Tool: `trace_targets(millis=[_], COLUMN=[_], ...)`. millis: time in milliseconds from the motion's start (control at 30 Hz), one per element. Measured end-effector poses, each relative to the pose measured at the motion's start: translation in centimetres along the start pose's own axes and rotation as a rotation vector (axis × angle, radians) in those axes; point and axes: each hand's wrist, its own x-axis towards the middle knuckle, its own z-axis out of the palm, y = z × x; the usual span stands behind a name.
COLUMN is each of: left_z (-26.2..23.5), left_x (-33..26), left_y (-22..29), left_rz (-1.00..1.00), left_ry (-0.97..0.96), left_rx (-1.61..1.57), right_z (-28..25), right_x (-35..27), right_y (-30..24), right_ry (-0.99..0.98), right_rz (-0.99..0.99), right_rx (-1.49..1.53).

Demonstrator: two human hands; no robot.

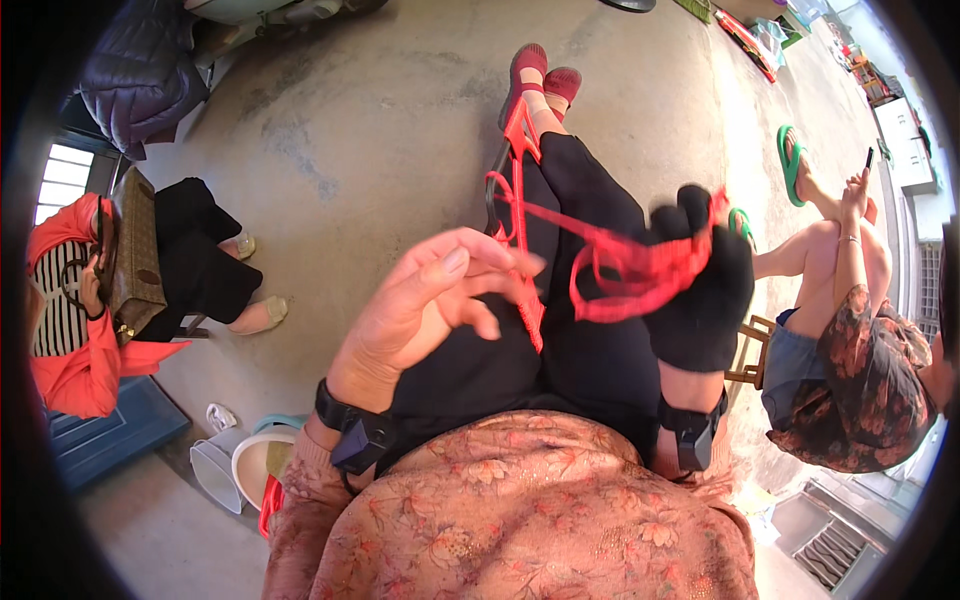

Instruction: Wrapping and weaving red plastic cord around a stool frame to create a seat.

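My right hand (705, 285), in a black glove with bare fingertips hard to make out, is closed round a loose bundle of red cord (625, 280), blurred by motion. From that bundle a strand runs left to a narrow red woven strip (519, 200) lying along my black-trousered legs. Its far end forks near my shins, and a dark curved band (492, 205) shows beside it. My bare left hand (430, 295) hovers by the strip's near part, fingers bent and apart; nothing shows between them. Whether its fingertips touch the strip is hard to tell.
A seated person with a brown handbag (140, 250) is at the left. Another person in green flip-flops (790, 165) sits on a wooden stool (752, 350) at the right, holding a phone (869, 158). White buckets (218, 470) stand at the lower left on the concrete floor (330, 120).
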Motion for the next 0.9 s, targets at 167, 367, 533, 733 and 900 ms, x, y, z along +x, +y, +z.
trace_targets(millis=[167, 367, 533, 733, 900], left_z=[0.1, -2.1, -2.9, -3.2, -3.4], left_x=[0.0, -2.6, -4.4, -2.2, 1.7], left_y=[-1.8, -3.1, -3.5, -2.4, -2.1], left_rz=[0.077, -0.079, -0.032, 0.040, 0.090], left_ry=[-0.102, 0.327, 0.323, 0.397, 0.265], left_rx=[-0.712, -0.486, -0.099, 0.228, 0.201], right_z=[1.7, 3.7, 3.8, 2.9, 2.5], right_x=[-1.2, 2.1, 2.2, 1.2, 0.5], right_y=[0.1, 7.9, 9.9, 8.7, 9.3], right_ry=[-0.068, 0.007, -0.101, -0.116, -0.126], right_rz=[0.172, -0.033, 0.030, 0.219, 0.197], right_rx=[-0.013, -0.912, -1.051, -1.013, -1.063])
